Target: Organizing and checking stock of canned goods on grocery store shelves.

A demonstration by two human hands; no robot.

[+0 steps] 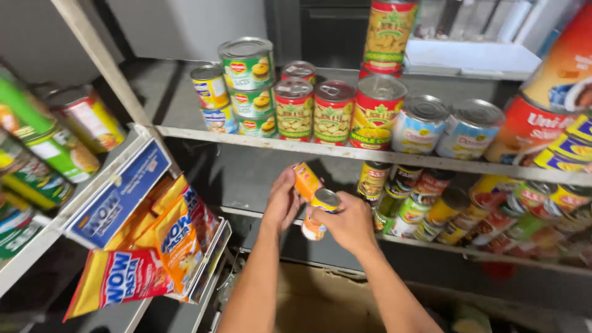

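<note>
Orange cans in both hands, crowded tins just beside.

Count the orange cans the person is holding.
2. The upper orange can sits in the left hand; the lower orange can is in the right hand, both in front of the lower shelf. The hands may hide more.

Red-and-green labelled cans line the upper shelf; yellow-and-red pasta packets hang lower left.
</note>
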